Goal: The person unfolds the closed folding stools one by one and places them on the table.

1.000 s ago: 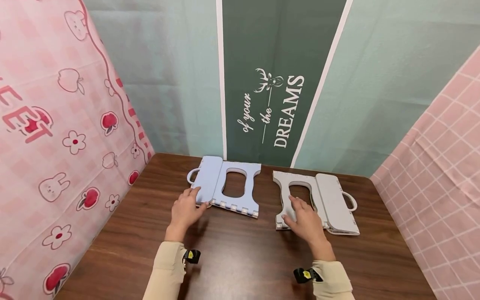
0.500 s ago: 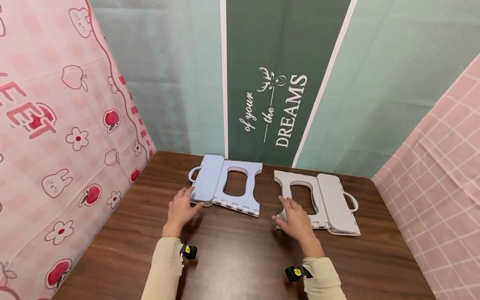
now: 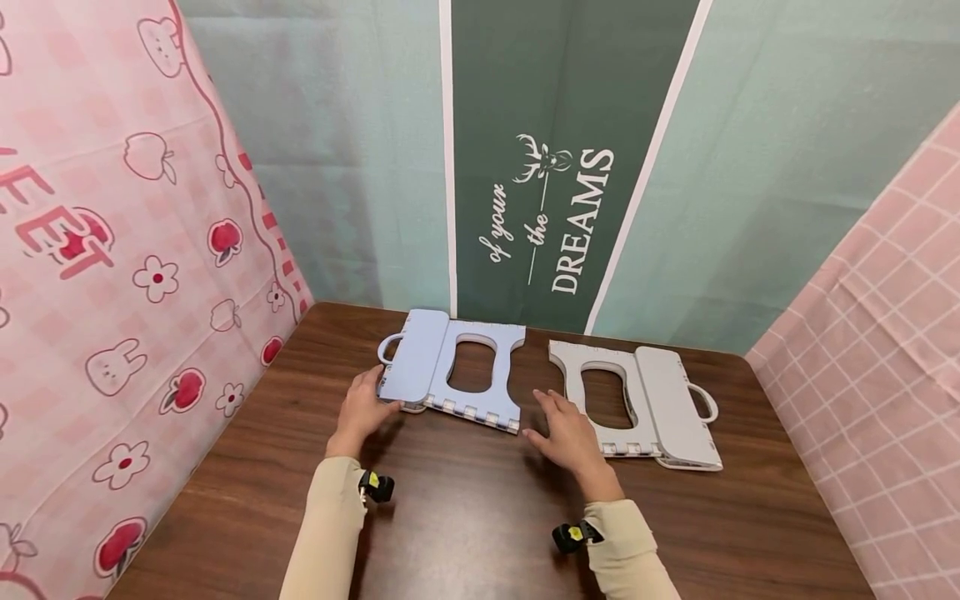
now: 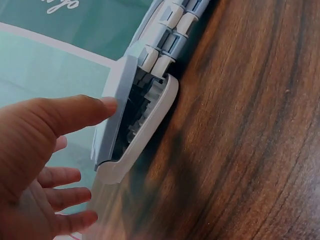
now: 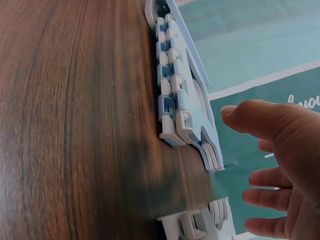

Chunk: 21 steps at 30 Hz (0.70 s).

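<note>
A light blue folding step stool (image 3: 415, 358) lies folded flat at the back left of the table, its looped handle facing left. To its right lies a grey-white folding step stool (image 3: 663, 400), also flat, with the handle facing right. My left hand (image 3: 360, 412) is at the blue stool's near left corner, fingers spread. In the left wrist view its thumb (image 4: 102, 107) is against or just over the stool's top panel; contact is unclear. My right hand (image 3: 567, 437) hovers between the stools, overlapping the grey one's near left corner, fingers loosely extended and holding nothing.
The brown wooden table (image 3: 465, 517) extends towards me. A green curtain (image 3: 360, 183) hangs behind its back edge. Pink printed cloth (image 3: 187, 317) stands at the left and pink checked cloth (image 3: 877, 333) at the right.
My right hand has moved left, off the grey stool's middle towards the gap between the stools. My left hand has shifted slightly left and back along the blue stool's corner. Both stools lie as before.
</note>
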Tool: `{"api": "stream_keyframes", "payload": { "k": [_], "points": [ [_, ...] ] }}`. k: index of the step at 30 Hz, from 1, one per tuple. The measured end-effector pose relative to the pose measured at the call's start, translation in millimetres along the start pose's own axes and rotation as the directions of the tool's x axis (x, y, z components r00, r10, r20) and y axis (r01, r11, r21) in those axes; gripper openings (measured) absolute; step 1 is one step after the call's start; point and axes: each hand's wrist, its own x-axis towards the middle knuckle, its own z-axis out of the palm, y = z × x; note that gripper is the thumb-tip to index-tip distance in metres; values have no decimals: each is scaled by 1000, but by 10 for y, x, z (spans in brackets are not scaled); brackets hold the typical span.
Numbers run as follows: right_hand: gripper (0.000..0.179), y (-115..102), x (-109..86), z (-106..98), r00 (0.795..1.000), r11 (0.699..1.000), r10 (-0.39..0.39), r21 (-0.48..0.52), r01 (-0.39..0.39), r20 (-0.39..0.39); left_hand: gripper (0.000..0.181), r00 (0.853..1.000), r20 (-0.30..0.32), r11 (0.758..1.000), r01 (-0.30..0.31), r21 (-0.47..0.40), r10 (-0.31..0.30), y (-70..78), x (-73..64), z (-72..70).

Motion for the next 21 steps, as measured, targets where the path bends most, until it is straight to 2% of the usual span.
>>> {"api": "stream_keyframes", "payload": {
  "k": [10,21],
  "points": [
    [66,-60,102,114,998,999,-3,45,1,65,86,999,39,997,40,-62,-38,-73,78,49],
    [67,-108,176,255,995,999,-38,24,36,87,91,994,69,991,93,-99,-87,-118,131,74]
  ]
}}
